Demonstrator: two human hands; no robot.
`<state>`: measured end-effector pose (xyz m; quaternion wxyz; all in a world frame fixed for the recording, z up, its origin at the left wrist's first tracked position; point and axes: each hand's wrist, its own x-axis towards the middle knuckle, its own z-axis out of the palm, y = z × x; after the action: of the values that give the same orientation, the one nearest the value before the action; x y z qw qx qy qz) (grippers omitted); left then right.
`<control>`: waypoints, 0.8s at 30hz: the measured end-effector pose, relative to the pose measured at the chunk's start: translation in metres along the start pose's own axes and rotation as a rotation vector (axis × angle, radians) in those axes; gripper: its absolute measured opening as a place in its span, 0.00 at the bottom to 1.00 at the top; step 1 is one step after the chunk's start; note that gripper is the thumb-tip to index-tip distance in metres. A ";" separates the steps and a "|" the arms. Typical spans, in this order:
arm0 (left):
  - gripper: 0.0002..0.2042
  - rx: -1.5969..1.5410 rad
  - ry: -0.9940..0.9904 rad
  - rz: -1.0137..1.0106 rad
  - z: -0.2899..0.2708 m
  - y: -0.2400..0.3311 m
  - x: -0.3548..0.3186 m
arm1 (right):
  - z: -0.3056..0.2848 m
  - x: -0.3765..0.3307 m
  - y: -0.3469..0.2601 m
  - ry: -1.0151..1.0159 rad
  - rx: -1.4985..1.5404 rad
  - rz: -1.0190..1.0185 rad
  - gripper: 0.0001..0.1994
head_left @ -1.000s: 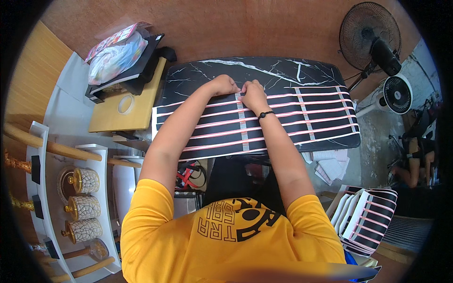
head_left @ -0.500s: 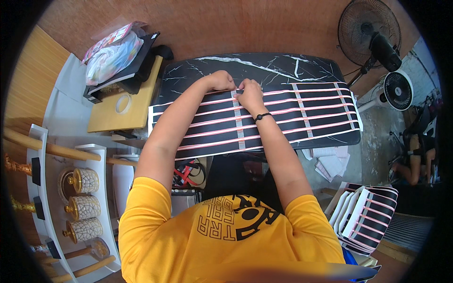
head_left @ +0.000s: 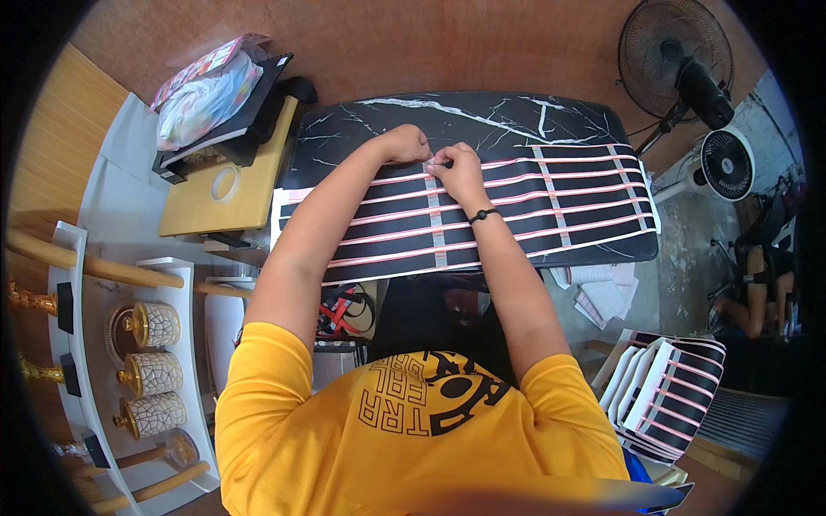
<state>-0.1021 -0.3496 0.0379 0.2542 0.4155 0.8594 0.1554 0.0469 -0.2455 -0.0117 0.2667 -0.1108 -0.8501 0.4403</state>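
- Two bare hands meet at the far edge of a black sheet crossed by pink stripes (head_left: 516, 215), which lies flat on a black marble-patterned table (head_left: 482, 120).
- Left hand (head_left: 404, 144) is curled into a loose fist at the sheet's top edge, fingers pressed down on it; whether it pinches anything is too small to tell.
- Right hand (head_left: 460, 172), with a dark band on its wrist, sits just beside the left, fingertips touching a small pale piece where a grey tape strip (head_left: 437, 228) meets the top edge; the fingers look closed narrowly on it, but I cannot tell how firmly.
- Grey strips run across the pink stripes from the far edge to the near edge: one under the hands, two more toward the right end of the sheet.
- Both forearms reach up from a yellow shirt (head_left: 413, 430) at the lower edge.
- Left of the table stands a pale wooden side table (head_left: 194, 206) with a roll of tape (head_left: 225, 183) on it, and a stack with a plastic bag (head_left: 202, 103) lies beyond it.
- Further left, a white shelf (head_left: 185, 361) carries three cracked-pattern jars with gold trim (head_left: 155, 370).
- Right of the table stand a tall black fan (head_left: 680, 56) and a small white fan (head_left: 727, 163).
- At lower right leans a pile of similar striped sheets (head_left: 671, 391).
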 end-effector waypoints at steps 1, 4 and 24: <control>0.13 -0.025 -0.007 -0.015 0.000 0.000 -0.001 | -0.004 0.000 0.001 -0.015 0.021 0.009 0.09; 0.13 -0.161 0.035 -0.009 -0.001 0.002 -0.009 | -0.009 -0.003 0.001 -0.033 0.053 0.032 0.09; 0.04 0.729 0.489 0.294 0.001 0.016 -0.025 | -0.006 -0.009 -0.009 -0.057 -0.139 -0.066 0.49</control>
<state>-0.0782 -0.3595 0.0524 -0.1434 0.5463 0.8247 -0.0290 0.0582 -0.2508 -0.0045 0.2485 -0.0886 -0.8890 0.3743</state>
